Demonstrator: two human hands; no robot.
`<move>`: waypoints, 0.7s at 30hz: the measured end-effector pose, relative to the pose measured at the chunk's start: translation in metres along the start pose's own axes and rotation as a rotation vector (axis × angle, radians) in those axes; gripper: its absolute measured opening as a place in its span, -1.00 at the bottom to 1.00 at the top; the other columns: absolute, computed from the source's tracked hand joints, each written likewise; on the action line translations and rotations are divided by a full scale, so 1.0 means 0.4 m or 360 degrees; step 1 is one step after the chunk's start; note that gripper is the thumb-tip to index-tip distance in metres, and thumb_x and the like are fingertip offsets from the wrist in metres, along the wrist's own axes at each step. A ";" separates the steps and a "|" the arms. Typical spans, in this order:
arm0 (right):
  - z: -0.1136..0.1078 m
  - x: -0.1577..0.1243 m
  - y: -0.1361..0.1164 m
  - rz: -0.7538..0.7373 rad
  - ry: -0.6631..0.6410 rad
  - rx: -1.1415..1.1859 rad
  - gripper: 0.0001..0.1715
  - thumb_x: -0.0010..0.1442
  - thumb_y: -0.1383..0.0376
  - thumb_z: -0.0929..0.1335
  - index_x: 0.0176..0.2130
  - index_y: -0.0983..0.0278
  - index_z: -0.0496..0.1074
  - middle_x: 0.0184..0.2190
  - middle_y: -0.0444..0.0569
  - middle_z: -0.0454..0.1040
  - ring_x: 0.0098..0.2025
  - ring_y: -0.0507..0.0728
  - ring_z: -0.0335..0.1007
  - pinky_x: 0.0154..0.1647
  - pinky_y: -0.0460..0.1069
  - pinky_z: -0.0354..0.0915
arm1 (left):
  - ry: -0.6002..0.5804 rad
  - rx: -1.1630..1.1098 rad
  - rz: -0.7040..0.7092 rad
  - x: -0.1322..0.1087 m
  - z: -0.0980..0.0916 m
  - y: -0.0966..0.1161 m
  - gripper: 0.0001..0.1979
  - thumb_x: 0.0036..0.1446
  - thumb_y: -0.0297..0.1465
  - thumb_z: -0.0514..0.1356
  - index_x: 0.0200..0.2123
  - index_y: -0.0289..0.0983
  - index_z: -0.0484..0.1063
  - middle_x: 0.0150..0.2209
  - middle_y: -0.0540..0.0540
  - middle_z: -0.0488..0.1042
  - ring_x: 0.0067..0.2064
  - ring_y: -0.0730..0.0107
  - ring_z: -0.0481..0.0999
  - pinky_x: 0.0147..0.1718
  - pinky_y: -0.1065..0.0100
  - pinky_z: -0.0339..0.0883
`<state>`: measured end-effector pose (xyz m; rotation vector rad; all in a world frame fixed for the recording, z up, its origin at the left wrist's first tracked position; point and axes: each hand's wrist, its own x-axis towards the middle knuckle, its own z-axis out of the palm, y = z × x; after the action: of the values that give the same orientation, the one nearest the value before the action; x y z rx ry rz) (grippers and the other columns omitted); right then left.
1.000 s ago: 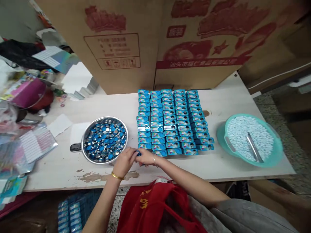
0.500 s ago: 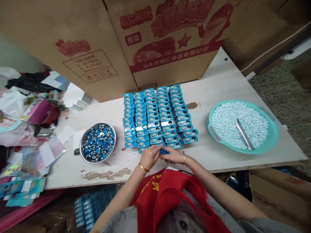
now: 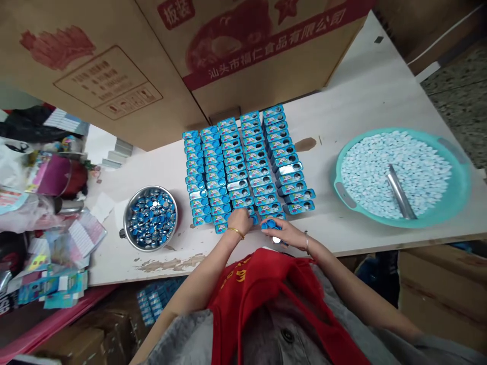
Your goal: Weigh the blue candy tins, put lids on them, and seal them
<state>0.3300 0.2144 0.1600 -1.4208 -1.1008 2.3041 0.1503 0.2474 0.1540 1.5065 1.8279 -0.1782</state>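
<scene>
Right grip [image 3: 280,232] on blue lid [image 3: 270,224]; carton [image 3: 262,56] reads 汕头市福仁食品有限公司

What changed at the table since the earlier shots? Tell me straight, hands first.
The left hand and right hand moved right along the front of the blue tins, away from the steel bowl. They have parted: the small blue piece once between them is now at the right hand's fingers, and the left hand is down on the front tins. The tins, bowl and teal basin stayed put; only the head view shifted.

Small packing workshop: printed cardboard cartons [image 3: 258,56], rows of blue tins [image 3: 236,167], long worktable [image 3: 361,106].
</scene>
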 end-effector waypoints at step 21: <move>0.010 0.022 -0.044 -0.0032 -0.0036 -0.0004 -0.46 -0.01 -0.03 0.41 -0.14 0.26 0.38 -0.56 -0.23 0.30 -0.61 -0.04 0.21 -0.73 -0.17 0.08 | -0.0142 0.0396 -0.0171 0.076 -0.078 0.023 -0.73 0.03 -0.20 0.27 -0.50 -0.31 0.48 -0.41 -0.24 0.49 -0.27 0.14 0.49 -0.32 0.31 0.26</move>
<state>0.3187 0.2297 0.1673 -1.3819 -1.1197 2.3111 0.1434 0.2909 0.1607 1.5398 1.8682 -0.5334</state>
